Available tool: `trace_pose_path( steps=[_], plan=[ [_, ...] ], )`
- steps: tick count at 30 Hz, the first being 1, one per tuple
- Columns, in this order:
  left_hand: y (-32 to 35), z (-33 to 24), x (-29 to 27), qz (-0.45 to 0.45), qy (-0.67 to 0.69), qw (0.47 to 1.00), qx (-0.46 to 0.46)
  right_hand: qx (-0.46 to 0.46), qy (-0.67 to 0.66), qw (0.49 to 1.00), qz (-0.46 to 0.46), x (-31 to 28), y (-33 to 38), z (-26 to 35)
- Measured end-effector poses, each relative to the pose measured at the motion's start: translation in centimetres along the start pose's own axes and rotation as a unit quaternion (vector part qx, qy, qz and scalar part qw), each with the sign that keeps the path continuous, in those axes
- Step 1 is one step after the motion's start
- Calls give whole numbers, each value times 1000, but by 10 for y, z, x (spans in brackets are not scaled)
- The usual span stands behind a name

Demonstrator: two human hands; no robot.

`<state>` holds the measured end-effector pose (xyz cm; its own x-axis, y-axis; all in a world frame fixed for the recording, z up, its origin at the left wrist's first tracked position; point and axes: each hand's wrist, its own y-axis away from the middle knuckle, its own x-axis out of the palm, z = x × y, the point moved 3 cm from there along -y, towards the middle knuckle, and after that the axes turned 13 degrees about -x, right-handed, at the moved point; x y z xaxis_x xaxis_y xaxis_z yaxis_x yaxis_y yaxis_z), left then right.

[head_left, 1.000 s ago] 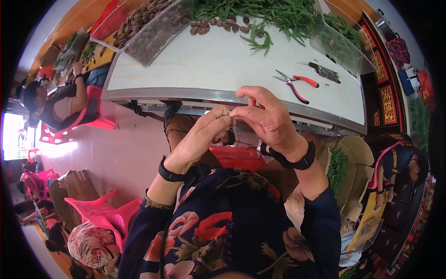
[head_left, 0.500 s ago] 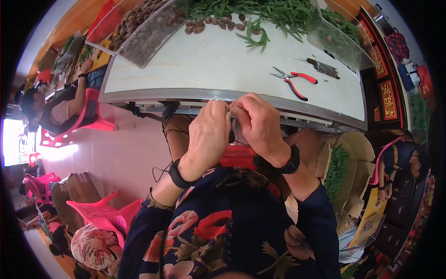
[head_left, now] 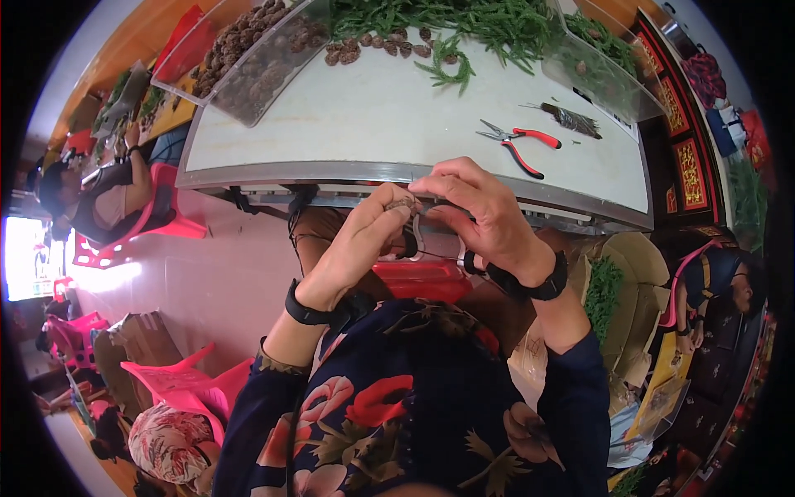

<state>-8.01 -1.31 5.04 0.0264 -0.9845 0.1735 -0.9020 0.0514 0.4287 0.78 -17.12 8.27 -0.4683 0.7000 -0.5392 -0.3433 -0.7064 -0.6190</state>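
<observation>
Just in front of the table's near edge, my left hand (head_left: 362,234) is closed in a pinch around a small brown pine cone (head_left: 403,205). My right hand (head_left: 490,217) comes up against it from the other side, its curled fingertips at a thin dark wire (head_left: 411,177) by the cone. Part of the cone is hidden by my left fingers. Beyond my hands, red-and-black pliers (head_left: 523,146) lie with their jaws apart. A bundle of thin dark wires (head_left: 571,121) lies past them.
The white tabletop (head_left: 356,116) has a metal edge. Far left stands a clear bin of pine cones (head_left: 257,83); far right, a clear bin of greenery (head_left: 613,79). Loose cones, a small green wreath (head_left: 448,68) and green sprigs (head_left: 505,25) lie between. An open carton (head_left: 633,273) stands at right.
My hands have shifted from fingertips pressed together to slightly apart. My right hand has opened up a little and moved right. The pine cone now shows in my left fingers.
</observation>
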Motion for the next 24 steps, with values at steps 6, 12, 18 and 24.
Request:
trace_pose_path(
  steps=[6,12,18,24],
  plan=[
    [8,0,6,88,120,987,-65,-126,105,984,75,-12,-7,6],
    [10,-1,14,45,65,997,-18,-165,150,974,48,-13,-15,13],
    [7,-17,22,-145,-206,951,181,28,29,999,-20,-5,1,-9],
    [-1,-13,26,-85,-48,991,90,242,-207,939,-127,-2,20,-5]
  ],
)
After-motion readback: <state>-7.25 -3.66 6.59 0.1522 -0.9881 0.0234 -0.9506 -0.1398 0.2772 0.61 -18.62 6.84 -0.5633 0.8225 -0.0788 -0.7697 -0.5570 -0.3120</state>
